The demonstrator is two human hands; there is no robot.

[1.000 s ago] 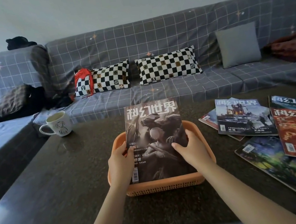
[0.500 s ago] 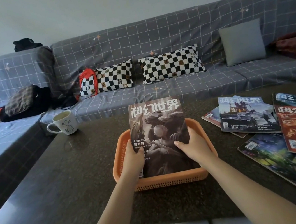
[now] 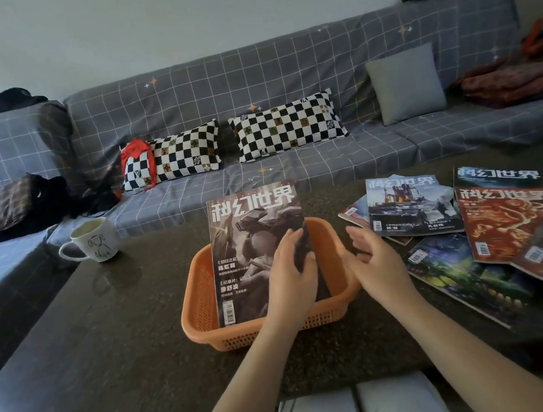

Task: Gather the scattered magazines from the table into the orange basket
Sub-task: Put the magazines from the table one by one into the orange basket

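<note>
An orange basket (image 3: 200, 301) sits mid-table. A grey-toned magazine (image 3: 247, 243) leans inside it, its top sticking out past the far rim. My left hand (image 3: 290, 279) lies on the right part of its cover, fingers and thumb spread near the right edge. My right hand (image 3: 374, 261) hovers open over the basket's right rim, touching nothing. Several more magazines lie overlapping at the table's right: a blue-grey one (image 3: 412, 208), a red one (image 3: 503, 223), a green one (image 3: 462, 274).
A white mug (image 3: 95, 241) stands at the far left of the dark table (image 3: 90, 333). Behind the table runs a grey checked sofa (image 3: 279, 66) with checkered pillows. My knees show below the near edge.
My left hand moved from the magazine's left edge across to its right side. My right hand let go of the right edge and drew away to the right. The magazine sank deeper into the basket.
</note>
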